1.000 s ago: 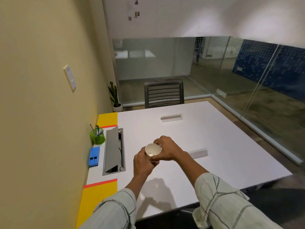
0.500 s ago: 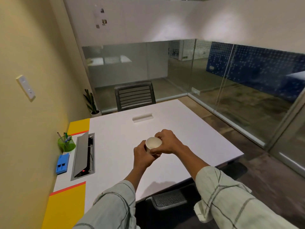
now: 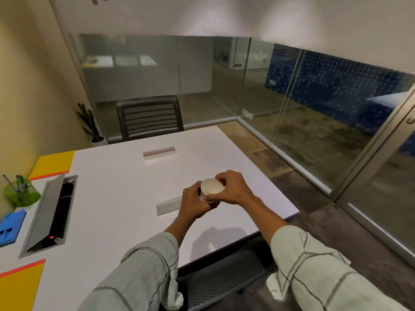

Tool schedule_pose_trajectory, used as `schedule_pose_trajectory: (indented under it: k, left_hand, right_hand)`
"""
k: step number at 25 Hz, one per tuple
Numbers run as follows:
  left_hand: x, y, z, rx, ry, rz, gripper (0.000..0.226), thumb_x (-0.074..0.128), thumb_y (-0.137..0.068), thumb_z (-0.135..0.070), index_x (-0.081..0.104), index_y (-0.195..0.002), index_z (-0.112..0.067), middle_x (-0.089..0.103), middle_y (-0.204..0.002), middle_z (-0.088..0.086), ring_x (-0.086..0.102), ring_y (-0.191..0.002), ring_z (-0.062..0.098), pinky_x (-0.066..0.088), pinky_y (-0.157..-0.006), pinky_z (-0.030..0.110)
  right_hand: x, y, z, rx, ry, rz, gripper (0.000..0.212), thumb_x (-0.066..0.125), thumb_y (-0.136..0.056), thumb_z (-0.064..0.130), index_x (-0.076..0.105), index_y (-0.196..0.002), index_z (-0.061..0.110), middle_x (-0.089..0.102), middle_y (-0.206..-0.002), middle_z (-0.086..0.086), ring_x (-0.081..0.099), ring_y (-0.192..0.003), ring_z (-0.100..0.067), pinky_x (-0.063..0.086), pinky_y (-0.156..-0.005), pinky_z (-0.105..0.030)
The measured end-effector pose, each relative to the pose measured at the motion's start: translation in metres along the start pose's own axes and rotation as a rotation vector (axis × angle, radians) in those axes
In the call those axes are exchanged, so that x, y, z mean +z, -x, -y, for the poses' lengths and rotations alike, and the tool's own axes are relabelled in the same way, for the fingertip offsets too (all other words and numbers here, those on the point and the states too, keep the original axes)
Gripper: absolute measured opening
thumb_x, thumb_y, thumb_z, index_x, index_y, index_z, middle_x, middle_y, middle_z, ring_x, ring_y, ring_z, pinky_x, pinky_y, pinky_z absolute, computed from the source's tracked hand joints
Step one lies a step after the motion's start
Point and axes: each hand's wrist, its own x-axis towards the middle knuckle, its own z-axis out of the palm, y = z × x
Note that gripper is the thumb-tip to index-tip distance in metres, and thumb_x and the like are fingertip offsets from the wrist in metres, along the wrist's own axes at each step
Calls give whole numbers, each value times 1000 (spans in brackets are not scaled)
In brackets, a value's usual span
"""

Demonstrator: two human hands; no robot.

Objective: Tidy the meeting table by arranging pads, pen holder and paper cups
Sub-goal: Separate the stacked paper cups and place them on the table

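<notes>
A white paper cup (image 3: 212, 187) is held above the white meeting table (image 3: 116, 176), its mouth tilted toward me. My left hand (image 3: 193, 202) grips its lower side and my right hand (image 3: 233, 187) curls round its rim and far side. A green mesh pen holder (image 3: 21, 194) with pens stands at the table's left edge by the wall. One yellow pad (image 3: 54, 163) lies at the far left corner, another yellow pad (image 3: 20, 286) at the near left corner.
A grey cable box with its lid raised (image 3: 48, 215) is sunk into the table's left part, a blue object (image 3: 10, 227) beside it. Two clear name stands (image 3: 159, 152) (image 3: 168, 206) sit on the table. A black chair (image 3: 149, 117) stands at the far side; glass walls are on the right.
The view has swung right and back toward the table. Both hands keep hold of the cup at about the same place in front of me.
</notes>
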Motion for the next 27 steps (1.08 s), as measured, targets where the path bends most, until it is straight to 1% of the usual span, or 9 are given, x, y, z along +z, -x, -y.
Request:
schedule_pose_trajectory:
  k: [3, 7, 9, 11, 13, 17, 22, 25, 27]
  left_hand:
    - [27, -33, 1, -6, -29, -28, 69, 91, -53, -39, 66, -114, -22, 69, -97, -13, 65, -83, 3, 51, -69, 11]
    - [57, -62, -4, -88, -48, -80, 62, 90, -53, -31, 66, -109, -19, 72, -93, -7, 68, -81, 11, 58, -69, 27]
    - [63, -72, -6, -136, -51, -94, 57, 88, -54, -29, 67, -105, -16, 72, -88, -6, 68, -78, 12, 58, -67, 29]
    - [64, -76, -6, -168, -96, -126, 54, 88, -53, -30, 67, -101, -16, 71, -85, -7, 67, -76, 10, 55, -65, 26]
    - [64, -78, -2, -223, -119, -166, 54, 88, -52, -31, 67, -100, -18, 70, -84, -10, 65, -74, 4, 50, -61, 17]
    - [67, -77, 9, -323, -143, -294, 56, 88, -50, -30, 65, -101, -25, 68, -85, -16, 63, -76, -4, 41, -58, 5]
    - [81, -70, 9, -469, -161, -504, 55, 89, -51, -28, 62, -98, -26, 65, -86, -19, 62, -80, -3, 42, -60, 6]
    - [90, -68, 1, -550, -154, -658, 57, 89, -54, -22, 60, -103, -23, 66, -90, -12, 63, -85, 9, 42, -64, 6]
    - [92, -70, -5, -587, -149, -755, 59, 89, -55, -23, 58, -106, -21, 66, -93, -7, 62, -87, 12, 44, -67, 11]
  right_hand:
    - [-11, -35, -29, -14, -27, 11, 72, 90, -52, 52, 68, -111, 17, 68, -106, 0, 64, -95, -17, 58, -82, -33]
    - [-30, -78, -60, -86, -36, 123, 71, 90, -54, 50, 68, -113, 17, 69, -107, -1, 65, -95, -16, 58, -79, -30]
    - [-41, -96, -69, -123, -81, 157, 72, 90, -55, 49, 67, -115, 18, 68, -109, 1, 64, -94, -15, 57, -78, -27]
    - [-53, -112, -74, -167, -126, 188, 69, 91, -55, 49, 67, -114, 21, 68, -108, 4, 64, -94, -15, 57, -77, -25]
    - [-63, -133, -81, -184, -197, 224, 66, 91, -58, 47, 68, -114, 22, 68, -108, 5, 64, -95, -15, 58, -76, -25]
    - [-68, -174, -97, -216, -292, 272, 58, 88, -64, 44, 68, -114, 22, 67, -107, 6, 63, -97, -16, 57, -76, -23]
    - [-49, -204, -133, -210, -325, 346, 61, 91, -59, 42, 70, -111, 19, 69, -104, 4, 63, -92, -13, 54, -73, -21]
    - [-36, -211, -157, -205, -329, 433, 63, 93, -55, 45, 71, -108, 21, 70, -103, 8, 64, -88, -9, 47, -65, -14]
    - [-28, -213, -164, -213, -303, 486, 66, 93, -52, 47, 70, -108, 21, 69, -104, 8, 64, -88, -9, 45, -65, -14]
